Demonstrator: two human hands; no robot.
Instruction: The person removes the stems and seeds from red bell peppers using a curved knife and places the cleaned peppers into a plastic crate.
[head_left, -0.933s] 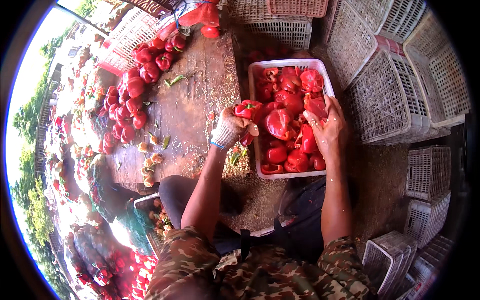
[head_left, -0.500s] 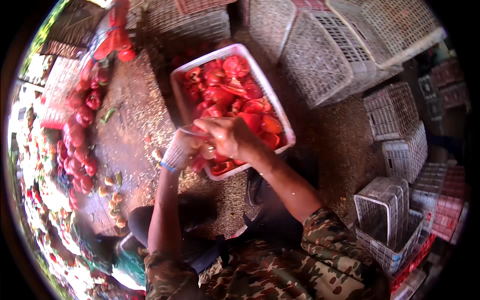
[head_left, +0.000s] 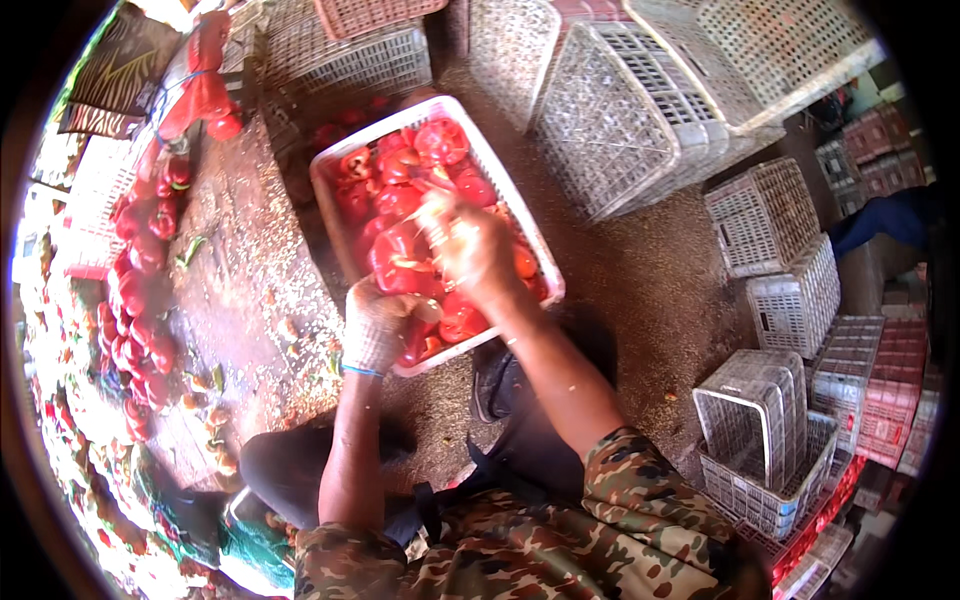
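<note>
A white plastic crate (head_left: 541, 240) full of cut red bell peppers (head_left: 440, 141) stands in front of me. My left hand (head_left: 376, 325), in a pale knit glove with a blue band at the wrist, is closed at the crate's near left side. A large red bell pepper (head_left: 398, 258) rises from its grip, with its lower part hidden by the fingers. Just right of this pepper, my bare right hand (head_left: 466, 243) is above the crate, blurred by motion. Its fingers look curled in, and I cannot make out what they hold.
To the left, whole red peppers (head_left: 130, 300) are heaped by a board (head_left: 235, 230) strewn with seeds and scraps. A red mesh sack (head_left: 205, 95) is tied beyond. Large crates (head_left: 610, 120) lie at the back right; smaller crates (head_left: 765, 215) are stacked to the right.
My hands have moved apart; the right has swung up and rightward over the crate. The pepper at my left hand now shows more clearly. The whole view has shifted slightly.
</note>
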